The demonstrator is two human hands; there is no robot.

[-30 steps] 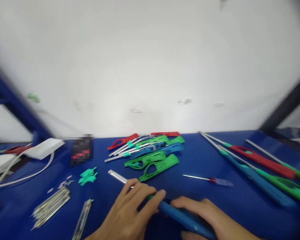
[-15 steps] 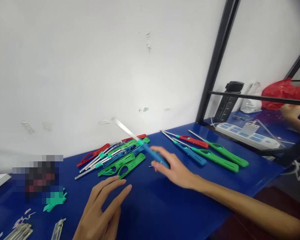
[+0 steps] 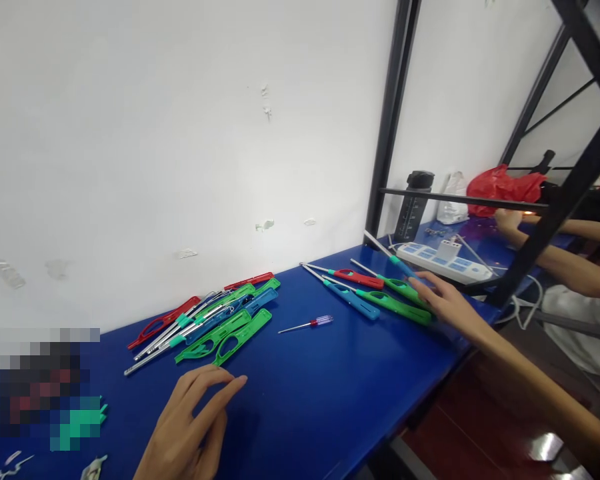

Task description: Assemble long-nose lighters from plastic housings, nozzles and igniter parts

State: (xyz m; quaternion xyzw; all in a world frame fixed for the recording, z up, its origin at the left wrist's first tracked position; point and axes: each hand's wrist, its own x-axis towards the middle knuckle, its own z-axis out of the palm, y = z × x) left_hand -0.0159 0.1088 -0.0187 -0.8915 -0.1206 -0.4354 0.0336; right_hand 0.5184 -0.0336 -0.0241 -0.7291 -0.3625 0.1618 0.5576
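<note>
My right hand (image 3: 445,301) grips a blue long-nosed lighter (image 3: 401,265) by its handle, its metal tube pointing up to the left. The lighter is over the right end of a group of lighters, beside a green lighter (image 3: 401,287). A red lighter (image 3: 359,278) and a blue lighter (image 3: 354,299) lie farther left in that group. My left hand (image 3: 187,423) holds nothing, fingers apart, just in front of an open green casing half (image 3: 245,337). Behind it lie several part-assembled lighters with metal tubes (image 3: 150,360). A small screwdriver (image 3: 307,325) lies between the groups.
A black metal frame (image 3: 386,133) rises at the table's right side. Past its bar stand a power strip (image 3: 443,263), a dark bottle (image 3: 414,210) and a red bag (image 3: 503,187). Another person's hand (image 3: 509,221) works there. Green parts (image 3: 77,423) lie at left, partly pixelated.
My right hand has carried the blue lighter to the right, over to the group of lighters there. The screwdriver is now uncovered. The view has turned rightward; my left hand stays near the casings.
</note>
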